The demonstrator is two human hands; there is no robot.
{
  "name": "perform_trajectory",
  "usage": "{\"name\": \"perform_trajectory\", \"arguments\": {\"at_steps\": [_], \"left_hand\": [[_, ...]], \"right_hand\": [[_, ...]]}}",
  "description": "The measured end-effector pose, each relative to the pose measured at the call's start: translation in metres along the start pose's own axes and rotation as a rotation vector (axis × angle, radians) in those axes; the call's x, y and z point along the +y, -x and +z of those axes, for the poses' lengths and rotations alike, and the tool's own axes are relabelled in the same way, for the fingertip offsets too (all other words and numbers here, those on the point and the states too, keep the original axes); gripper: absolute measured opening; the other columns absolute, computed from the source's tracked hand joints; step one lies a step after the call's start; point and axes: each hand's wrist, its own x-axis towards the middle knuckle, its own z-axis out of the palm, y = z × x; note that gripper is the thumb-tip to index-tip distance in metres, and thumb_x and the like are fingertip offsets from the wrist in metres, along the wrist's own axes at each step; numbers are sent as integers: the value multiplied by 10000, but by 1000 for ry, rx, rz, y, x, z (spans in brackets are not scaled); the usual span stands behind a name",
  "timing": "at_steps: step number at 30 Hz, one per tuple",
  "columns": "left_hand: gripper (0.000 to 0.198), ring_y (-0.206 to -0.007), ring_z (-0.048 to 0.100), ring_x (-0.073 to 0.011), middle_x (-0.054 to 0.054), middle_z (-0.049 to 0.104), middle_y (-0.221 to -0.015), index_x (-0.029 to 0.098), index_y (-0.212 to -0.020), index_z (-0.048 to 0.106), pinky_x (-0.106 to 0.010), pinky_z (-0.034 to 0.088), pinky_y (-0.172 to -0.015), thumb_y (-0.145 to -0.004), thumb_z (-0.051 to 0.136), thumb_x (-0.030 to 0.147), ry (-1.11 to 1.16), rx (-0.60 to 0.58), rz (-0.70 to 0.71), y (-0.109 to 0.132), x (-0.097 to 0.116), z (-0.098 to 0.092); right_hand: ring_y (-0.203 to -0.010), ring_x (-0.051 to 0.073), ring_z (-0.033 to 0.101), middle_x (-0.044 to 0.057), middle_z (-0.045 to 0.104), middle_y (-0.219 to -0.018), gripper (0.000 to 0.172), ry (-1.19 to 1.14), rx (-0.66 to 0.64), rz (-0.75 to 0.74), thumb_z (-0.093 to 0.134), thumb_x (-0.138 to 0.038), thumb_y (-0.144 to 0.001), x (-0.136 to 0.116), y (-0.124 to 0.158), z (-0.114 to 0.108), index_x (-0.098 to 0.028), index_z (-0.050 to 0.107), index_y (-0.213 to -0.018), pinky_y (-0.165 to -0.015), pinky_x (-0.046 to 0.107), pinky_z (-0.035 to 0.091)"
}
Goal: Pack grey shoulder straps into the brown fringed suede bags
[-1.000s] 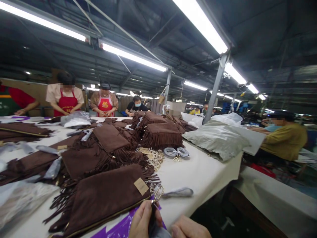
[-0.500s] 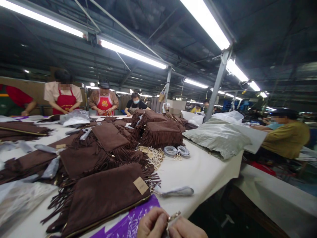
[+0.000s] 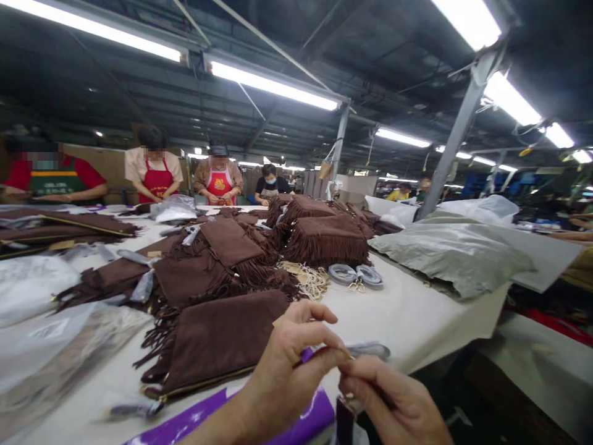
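Observation:
My left hand pinches thumb and forefinger together, its other fingers lifted. Something tiny and gold-coloured shows at the tips, too small to name. Touching it, my right hand is closed on a dark strap with metal hardware at its top, hanging below the fingers beside clear plastic. Just beyond my left hand lies a brown fringed bag with a gold zip along its near edge. Purple plastic lies under my left forearm. Behind my fingertips is a grey plastic-wrapped strap, partly hidden.
More brown fringed bags are piled across the white table. Tan cords and coiled wrapped straps lie near them. A grey-green sheet covers the right side. Clear plastic bags lie left. Several co-workers stand across the table.
My hands have risen further into view and now meet in front of the fringed bag's right corner. The dark strap shows below the right hand. The view has swung left.

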Motion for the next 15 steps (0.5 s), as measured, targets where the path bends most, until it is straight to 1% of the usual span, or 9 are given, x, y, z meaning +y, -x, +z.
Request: {"name": "perform_trajectory", "arguments": {"at_steps": [2,4,5,6,8,10,11,13,15], "left_hand": [[144,-1071,549,-201,-44,601,-1137,241,-958,723,-322,428,-965,-861,618,220,-103,-66,-9,-1,-4,-27],[415,-1168,504,-236,-65,564,-1262,242,-1198,614,-377,392,-1035,-789,681,212,-372,-155,-70,8,-23,-56],[559,-1210,476,-267,-87,540,-1309,225,-1264,556,-417,374,-1055,-731,720,198,-554,-208,-126,17,-36,-70],[605,-1225,465,-305,-118,528,-1327,195,-1262,544,-458,373,-1051,-689,740,189,-733,-267,-191,26,-51,-82],[472,-1167,517,-328,-137,575,-1252,174,-1159,585,-471,416,-997,-705,713,191,-966,-417,-284,46,-79,-98],[243,-1063,579,-305,-129,628,-1125,168,-1039,608,-432,462,-923,-796,601,172,-1075,-534,-283,61,-101,-103],[185,-1009,598,-289,-123,642,-1069,167,-998,606,-409,477,-881,-834,524,140,-1100,-567,-262,65,-109,-104],[234,-906,615,-269,-121,650,-996,164,-947,587,-374,486,-793,-851,398,67,-1112,-567,-246,64,-118,-104],[246,-783,606,-244,-96,644,-880,174,-895,556,-342,465,-717,-856,342,57,-1004,-455,-320,55,-123,-110]], "right_hand": [[-588,128,542,-26,592,-640,262,-71,-13,55,611,-458,-890,-11,-20,-12,-233,661,-767,-550,184,447],[-523,100,434,-48,506,-596,317,-205,-48,154,624,-522,-872,-17,-37,-21,-219,626,-782,-477,183,359],[-495,86,369,-60,468,-582,346,-282,-83,203,634,-552,-857,-17,-44,-23,-213,610,-791,-445,182,300],[-478,76,311,-71,438,-572,371,-350,-132,241,646,-572,-841,-15,-49,-24,-207,597,-800,-428,184,246],[-471,67,250,-84,401,-565,399,-417,-247,287,664,-588,-822,-8,-58,-19,-197,582,-809,-432,195,194],[-489,73,261,-82,391,-577,396,-397,-355,306,656,-577,-828,1,-63,-6,-191,570,-805,-455,208,210],[-502,80,277,-80,386,-584,382,-364,-410,306,641,-562,-839,6,-65,2,-190,561,-801,-470,215,227],[-542,101,330,-66,398,-608,316,-249,-500,259,585,-495,-877,14,-67,21,-193,543,-792,-508,230,270],[-608,129,414,-39,459,-648,225,-75,-560,149,515,-380,-908,22,-67,40,-202,523,-770,-577,248,330]]}}
